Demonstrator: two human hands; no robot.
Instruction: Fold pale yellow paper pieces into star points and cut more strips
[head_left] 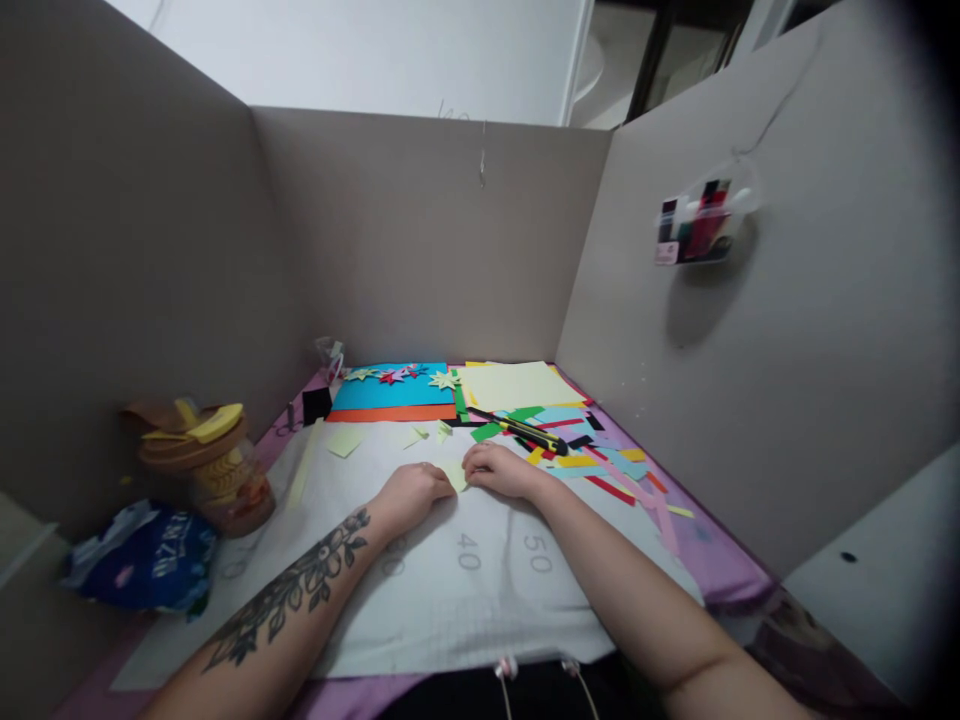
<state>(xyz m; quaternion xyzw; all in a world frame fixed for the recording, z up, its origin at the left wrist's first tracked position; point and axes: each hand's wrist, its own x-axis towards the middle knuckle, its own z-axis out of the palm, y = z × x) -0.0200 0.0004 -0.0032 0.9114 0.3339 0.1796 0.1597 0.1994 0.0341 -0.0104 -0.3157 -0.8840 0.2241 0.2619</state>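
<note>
Between my hands is a small pale yellow paper piece point(454, 474), lying low over the white numbered mat point(480, 610). My left hand point(416, 492) pinches its left side, with the fingers pressed together. On the other side my right hand point(499, 470) has its fingers closed on the right edge. A flat pale yellow square point(346, 441) lies to the left, and small folded yellow pieces point(417, 436) rest just beyond my hands. The utility knife point(529, 434) lies beyond my right hand.
Coloured paper strips point(615, 480) are scattered at the right. Paper stars point(444, 380) lie on blue sheets point(390, 395) at the back, beside a pale yellow stack point(517, 385). A lidded cup point(232, 480) and blue packet point(150, 560) stand left. Grey panels point(435, 230) surround the table.
</note>
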